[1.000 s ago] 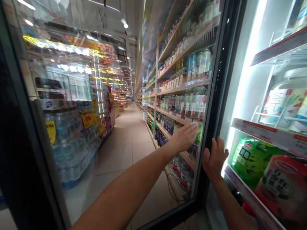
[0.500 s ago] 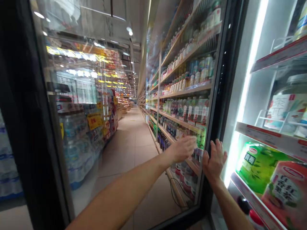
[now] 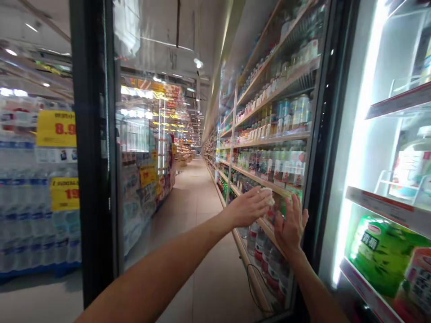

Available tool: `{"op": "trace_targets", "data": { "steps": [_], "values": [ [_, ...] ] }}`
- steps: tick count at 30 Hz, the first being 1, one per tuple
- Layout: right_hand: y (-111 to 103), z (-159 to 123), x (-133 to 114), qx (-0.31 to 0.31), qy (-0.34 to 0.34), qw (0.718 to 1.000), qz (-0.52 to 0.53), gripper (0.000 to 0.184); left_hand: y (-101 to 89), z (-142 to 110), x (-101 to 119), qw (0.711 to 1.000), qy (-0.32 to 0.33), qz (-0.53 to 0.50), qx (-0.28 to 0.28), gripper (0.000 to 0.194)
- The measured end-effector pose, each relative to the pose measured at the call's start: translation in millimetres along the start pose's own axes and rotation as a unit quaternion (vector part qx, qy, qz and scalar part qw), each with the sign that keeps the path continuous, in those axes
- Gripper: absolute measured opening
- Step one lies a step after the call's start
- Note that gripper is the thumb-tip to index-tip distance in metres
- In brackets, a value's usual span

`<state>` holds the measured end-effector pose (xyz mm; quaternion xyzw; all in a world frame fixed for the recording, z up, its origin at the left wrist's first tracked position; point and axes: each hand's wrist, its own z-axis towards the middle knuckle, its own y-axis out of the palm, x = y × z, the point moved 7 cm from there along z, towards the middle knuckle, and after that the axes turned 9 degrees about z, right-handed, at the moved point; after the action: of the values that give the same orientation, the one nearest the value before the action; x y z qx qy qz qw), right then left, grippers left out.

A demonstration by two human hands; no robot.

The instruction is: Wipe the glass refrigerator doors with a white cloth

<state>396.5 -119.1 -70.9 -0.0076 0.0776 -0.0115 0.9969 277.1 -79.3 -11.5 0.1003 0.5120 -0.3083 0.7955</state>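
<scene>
Left hand (image 3: 247, 208): grasping a crumpled white cloth (image 3: 268, 196), irregular in shape, at the fingertips; paper or fabric, not discernible. Position of cloth: at the transparent glass pane (image 3: 215, 157), before the lower shelves seen through it. Right hand (image 3: 292, 226): released, with fingers raised and spread, just beside the cloth; contact with glass, not discernible. Around the pane: smooth, straight-edged black door frame (image 3: 92, 157).

To the right: white-walled refrigerator (image 3: 400, 58) with bright strip light (image 3: 358, 121) and flat label rail (image 3: 387, 206). Above the rail: rounded bottle (image 3: 414, 161) with pale cap and printed label, behind a wire guard (image 3: 384, 181). Below: glossy green package (image 3: 380, 255) beside a red package (image 3: 415, 287); contents, hidden.

Beyond the glass: pale wooden shelves (image 3: 269, 141) with rows of bottles (image 3: 256, 161). At far left: stacked clear plastic water bottles (image 3: 37, 224), with yellow signs (image 3: 56, 128).
</scene>
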Motion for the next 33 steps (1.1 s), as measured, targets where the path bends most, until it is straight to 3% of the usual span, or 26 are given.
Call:
{"op": "trace_targets", "data": {
  "steps": [3,5,10,11,14,16,17,20,22,24,26,28,30,33],
  "values": [
    [9,8,-17,0.002,-0.009,1.000,0.018,0.050,-8.4,-6,-40,0.992,-0.120,0.030,-0.019,0.034],
    [15,12,-27,0.010,-0.015,0.999,0.027,0.050,-15.6,-13,-58,0.985,-0.164,0.041,-0.032,0.035],
    [26,21,-48,0.018,-0.036,0.998,0.043,0.052,-29.3,-35,-52,0.996,-0.044,0.024,-0.070,0.034],
    [28,22,-51,0.017,-0.040,0.998,0.044,0.052,-32.9,-40,-60,0.995,-0.060,0.033,-0.072,0.035],
    [31,25,-58,0.018,-0.041,0.998,0.047,0.052,-48.0,-54,-100,0.976,-0.193,0.086,-0.055,0.036],
    [33,27,-64,0.020,-0.040,0.998,0.048,0.052,-55.5,-64,-109,0.966,-0.230,0.106,-0.046,0.036],
    [34,27,-68,0.018,-0.040,0.998,0.049,0.052,-56.8,-68,-105,0.971,-0.208,0.104,-0.049,0.036],
    [39,29,-81,0.008,-0.048,0.997,0.052,0.052,-57.5,-79,-80,0.993,-0.058,0.069,-0.074,0.034],
    [40,31,-88,0.012,-0.048,0.997,0.052,0.051,-62.9,-88,-88,0.993,-0.042,0.067,-0.085,0.037],
    [41,32,-92,0.022,-0.046,0.997,0.052,0.049,-74.3,-97,-125,0.981,-0.148,0.097,-0.078,0.043],
    [41,32,-94,0.030,-0.043,0.997,0.054,0.048,-89.4,-111,-164,0.945,-0.294,0.138,-0.050,0.044],
    [42,31,-94,0.032,-0.039,0.997,0.058,0.048,-97.7,-124,-178,0.920,-0.357,0.158,-0.031,0.042],
    [43,30,-92,0.030,-0.034,0.997,0.057,0.050,-94.4,-126,-161,0.944,-0.293,0.148,-0.044,0.039],
    [44,29,-92,0.030,-0.036,0.997,0.055,0.051,-85.1,-128,-123,0.985,-0.113,0.105,-0.081,0.035]
  ]
}}
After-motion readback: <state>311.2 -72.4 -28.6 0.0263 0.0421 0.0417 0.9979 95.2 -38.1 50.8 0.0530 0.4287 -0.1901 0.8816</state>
